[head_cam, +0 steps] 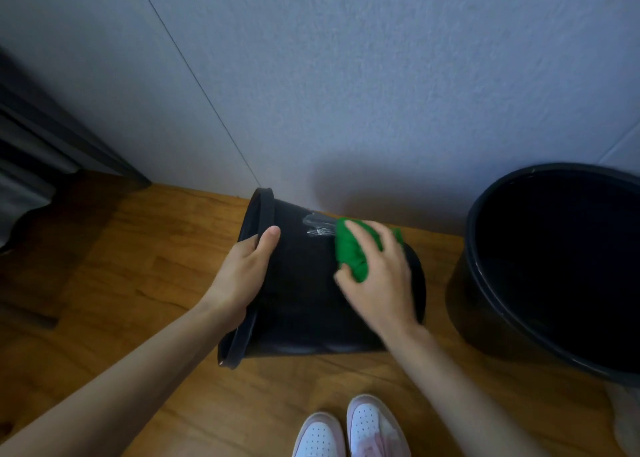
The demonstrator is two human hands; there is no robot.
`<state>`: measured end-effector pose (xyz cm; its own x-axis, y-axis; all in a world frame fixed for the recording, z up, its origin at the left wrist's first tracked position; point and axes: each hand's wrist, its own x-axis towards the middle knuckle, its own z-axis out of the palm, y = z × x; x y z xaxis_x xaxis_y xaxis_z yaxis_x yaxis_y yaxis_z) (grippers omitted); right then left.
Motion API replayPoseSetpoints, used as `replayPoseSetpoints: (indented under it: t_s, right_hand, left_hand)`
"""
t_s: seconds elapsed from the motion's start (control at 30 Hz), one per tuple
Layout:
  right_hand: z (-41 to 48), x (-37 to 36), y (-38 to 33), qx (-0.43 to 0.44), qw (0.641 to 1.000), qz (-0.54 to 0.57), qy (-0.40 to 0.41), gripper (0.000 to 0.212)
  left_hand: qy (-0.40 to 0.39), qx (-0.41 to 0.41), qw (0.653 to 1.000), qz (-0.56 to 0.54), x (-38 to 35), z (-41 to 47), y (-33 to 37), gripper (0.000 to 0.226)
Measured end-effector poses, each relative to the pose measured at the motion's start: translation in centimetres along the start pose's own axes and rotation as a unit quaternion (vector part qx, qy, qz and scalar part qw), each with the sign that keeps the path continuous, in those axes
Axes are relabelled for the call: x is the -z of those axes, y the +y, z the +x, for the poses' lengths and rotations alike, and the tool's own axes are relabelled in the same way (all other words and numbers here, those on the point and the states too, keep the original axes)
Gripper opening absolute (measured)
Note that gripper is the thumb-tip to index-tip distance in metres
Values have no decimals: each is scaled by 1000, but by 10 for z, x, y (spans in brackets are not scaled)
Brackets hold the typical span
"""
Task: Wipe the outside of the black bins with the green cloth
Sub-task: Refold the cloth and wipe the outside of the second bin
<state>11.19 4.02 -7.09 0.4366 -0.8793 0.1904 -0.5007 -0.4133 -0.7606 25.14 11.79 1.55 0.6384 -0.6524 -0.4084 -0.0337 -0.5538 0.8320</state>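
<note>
A black bin (pixel 304 283) lies on its side on the wooden floor, its rim facing left. My left hand (pixel 242 276) grips that rim, thumb on the outer wall. My right hand (pixel 377 276) holds a bunched green cloth (pixel 349 252) against the bin's upper side near its base. A piece of clear tape or wet streak (pixel 317 226) shines just left of the cloth. A second black bin (pixel 491 283) stands upright at the right, its mouth open toward me.
A pale wall (pixel 346 92) rises directly behind the bins. A dark piece of furniture (pixel 41 137) stands at the far left. My white and pink shoes (pixel 349 429) are on the wooden floor (pixel 138 266) at the bottom.
</note>
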Motion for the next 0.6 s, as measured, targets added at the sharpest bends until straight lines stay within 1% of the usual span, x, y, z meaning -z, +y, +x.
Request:
replayPoseSetpoints:
  t_s: [0.07, 0.13, 0.23, 0.27, 0.33, 0.4, 0.47, 0.5, 0.53, 0.6]
  right_hand:
    - [-7, -5, -35, 49, 998, 32, -33, 66]
    - [-7, -9, -54, 72, 995, 45, -43, 69]
    - [7, -7, -39, 75, 995, 41, -53, 61]
    - [13, -6, -27, 60, 996, 41, -54, 60]
    - [21, -2, 3, 3, 999, 23, -35, 56]
    - [23, 4, 37, -72, 997, -5, -19, 52]
    - [21, 9, 66, -167, 985, -11, -37, 48]
    - [19, 10, 76, -202, 978, -13, -42, 48]
    - [16, 11, 82, -219, 975, -20, -41, 48]
    - [11, 8, 80, -212, 976, -30, -29, 47]
  left_hand:
    - [-9, -20, 1000, 16, -4, -2, 1, 50]
    - [-8, -44, 998, 35, -4, -4, -1, 54]
    - [-16, -76, 994, 73, 0, -4, -3, 54]
    - [-18, -80, 993, 80, 1, -5, -3, 53]
    - [-22, -90, 991, 96, 2, -8, -4, 49]
    - [-21, -101, 988, 113, 4, -11, -7, 49]
    - [-24, -110, 986, 121, 4, -12, -8, 51]
    - [-26, -117, 985, 125, 3, -11, -9, 51]
    - [-25, -121, 984, 126, 3, -10, -8, 50]
    - [-22, -127, 983, 130, 2, -10, -7, 48]
